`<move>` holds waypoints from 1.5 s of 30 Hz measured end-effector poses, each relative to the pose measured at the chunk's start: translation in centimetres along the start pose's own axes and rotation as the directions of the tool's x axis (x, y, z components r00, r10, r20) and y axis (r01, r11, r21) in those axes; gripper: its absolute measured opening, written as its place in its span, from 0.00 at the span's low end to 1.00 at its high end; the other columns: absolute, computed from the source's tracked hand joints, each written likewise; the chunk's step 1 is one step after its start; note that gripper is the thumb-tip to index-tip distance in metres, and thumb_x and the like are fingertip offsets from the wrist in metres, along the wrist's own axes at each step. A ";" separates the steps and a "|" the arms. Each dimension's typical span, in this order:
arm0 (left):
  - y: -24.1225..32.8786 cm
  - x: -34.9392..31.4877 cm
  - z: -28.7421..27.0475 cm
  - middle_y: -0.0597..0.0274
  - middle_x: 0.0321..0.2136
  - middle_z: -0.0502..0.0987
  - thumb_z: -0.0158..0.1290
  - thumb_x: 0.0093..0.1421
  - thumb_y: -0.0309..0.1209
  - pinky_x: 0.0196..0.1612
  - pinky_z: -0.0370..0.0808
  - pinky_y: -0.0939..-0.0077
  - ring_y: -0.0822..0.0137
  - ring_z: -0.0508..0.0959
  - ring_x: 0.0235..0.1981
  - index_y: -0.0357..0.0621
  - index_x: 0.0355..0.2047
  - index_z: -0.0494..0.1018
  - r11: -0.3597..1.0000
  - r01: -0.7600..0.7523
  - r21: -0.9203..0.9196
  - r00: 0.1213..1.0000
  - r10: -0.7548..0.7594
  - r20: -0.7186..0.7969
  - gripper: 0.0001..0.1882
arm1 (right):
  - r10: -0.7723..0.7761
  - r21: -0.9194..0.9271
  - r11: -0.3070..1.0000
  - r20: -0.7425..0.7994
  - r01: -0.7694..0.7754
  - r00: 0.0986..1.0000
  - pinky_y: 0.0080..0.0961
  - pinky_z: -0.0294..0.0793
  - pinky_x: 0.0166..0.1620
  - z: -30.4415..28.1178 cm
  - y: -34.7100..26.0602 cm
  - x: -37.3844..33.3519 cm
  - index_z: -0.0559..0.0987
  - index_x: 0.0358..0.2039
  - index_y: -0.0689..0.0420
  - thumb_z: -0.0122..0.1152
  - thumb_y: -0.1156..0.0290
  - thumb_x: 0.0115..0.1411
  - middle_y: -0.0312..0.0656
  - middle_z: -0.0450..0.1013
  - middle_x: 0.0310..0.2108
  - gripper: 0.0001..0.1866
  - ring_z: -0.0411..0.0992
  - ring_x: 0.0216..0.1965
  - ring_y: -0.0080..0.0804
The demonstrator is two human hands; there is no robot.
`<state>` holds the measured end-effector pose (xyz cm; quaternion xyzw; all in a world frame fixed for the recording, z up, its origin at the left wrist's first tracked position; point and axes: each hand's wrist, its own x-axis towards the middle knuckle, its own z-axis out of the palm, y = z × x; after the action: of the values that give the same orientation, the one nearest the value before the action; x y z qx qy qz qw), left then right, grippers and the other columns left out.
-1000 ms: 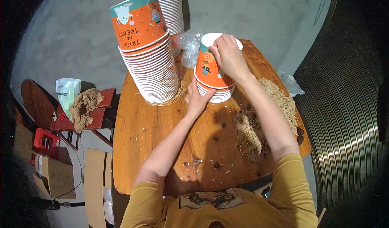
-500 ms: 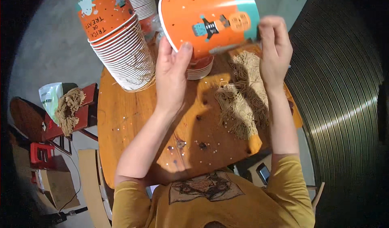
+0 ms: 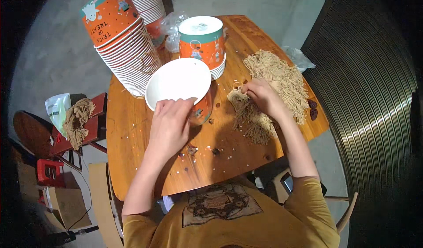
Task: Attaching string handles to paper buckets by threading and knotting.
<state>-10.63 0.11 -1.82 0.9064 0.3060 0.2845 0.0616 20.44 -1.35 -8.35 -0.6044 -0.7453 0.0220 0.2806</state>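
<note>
Orange cup (image 3: pixel 185 89): left hand (image 3: pixel 169 127) grips it, tilted, mouth facing up.
Shreds (image 3: pixel 269 94): right hand (image 3: pixel 264 98) pinching a tuft.
Tip: grab small tufts, keep cup steady on surface (image 3: pixel 132 138).

Orange paper cup (image 3: pixel 185 89) upright, white inside showing, beside tan shredded-paper pile (image 3: pixel 269 94) on table

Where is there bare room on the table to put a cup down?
The near-left table, between the left hand and the near edge, is bare save crumbs. The far side is crowded: cup stacks, the held cup, and shredded paper under the right hand.
</note>
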 end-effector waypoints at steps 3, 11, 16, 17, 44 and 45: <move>0.0 -0.1 0.6 0.56 0.30 0.71 0.53 0.46 0.18 0.46 0.63 0.63 0.55 0.71 0.37 0.41 0.44 0.69 0.998 -0.033 0.045 0.999 0.033 0.007 0.22 | -0.115 -0.053 0.993 -0.134 0.109 0.984 0.33 0.69 0.42 -0.1 -0.2 -0.9 0.75 0.33 0.57 0.56 0.81 0.50 0.43 0.71 0.33 0.09 0.69 0.38 0.44; 0.5 -0.1 1.1 0.55 0.32 0.70 0.54 0.49 0.20 0.49 0.63 0.60 0.55 0.70 0.38 0.42 0.45 0.70 0.996 -0.040 0.074 0.999 0.043 -0.028 0.21 | -0.064 -0.183 0.981 -0.001 0.063 0.998 0.35 0.67 0.42 0.1 1.2 -0.8 0.73 0.29 0.55 0.54 0.75 0.51 0.42 0.69 0.33 0.04 0.66 0.38 0.42; 0.4 -0.7 1.5 0.57 0.33 0.69 0.54 0.52 0.23 0.53 0.62 0.58 0.58 0.71 0.39 0.42 0.45 0.70 0.990 -0.051 0.129 0.992 0.065 -0.109 0.18 | 0.068 -0.112 0.990 -0.128 -0.083 0.989 0.34 0.68 0.43 -0.1 0.3 -0.4 0.72 0.29 0.58 0.53 0.74 0.56 0.43 0.70 0.32 0.02 0.68 0.39 0.43; 0.4 -0.7 1.6 0.57 0.33 0.69 0.54 0.52 0.23 0.53 0.62 0.58 0.58 0.71 0.39 0.42 0.45 0.70 0.991 -0.048 0.128 0.992 0.063 -0.110 0.18 | 0.066 -0.112 0.990 -0.126 -0.081 0.990 0.34 0.68 0.43 0.0 0.2 -0.2 0.72 0.29 0.58 0.53 0.74 0.56 0.43 0.70 0.32 0.02 0.68 0.39 0.43; 5.8 0.9 6.5 0.51 0.41 0.71 0.45 0.61 0.24 0.46 0.69 0.68 0.58 0.72 0.44 0.37 0.49 0.64 0.542 0.139 -0.829 0.983 0.028 0.183 0.15 | 0.083 0.525 0.850 -0.206 0.039 0.975 0.25 0.68 0.35 -5.7 -11.0 -2.9 0.67 0.30 0.60 0.50 0.78 0.55 0.42 0.65 0.26 0.02 0.67 0.28 0.32; 5.6 0.4 6.4 0.51 0.41 0.71 0.45 0.61 0.24 0.46 0.69 0.68 0.58 0.72 0.44 0.37 0.49 0.64 0.545 0.143 -0.826 0.982 0.023 0.186 0.15 | 0.133 0.534 0.845 -0.203 -0.004 0.970 0.24 0.68 0.35 -5.9 -10.8 -3.1 0.68 0.30 0.59 0.50 0.78 0.54 0.41 0.65 0.26 0.03 0.67 0.28 0.31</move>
<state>-3.91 -3.74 -5.32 0.7780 0.1580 0.3127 0.5215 13.86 -8.92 -0.62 -0.5282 -0.6501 0.1660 0.5204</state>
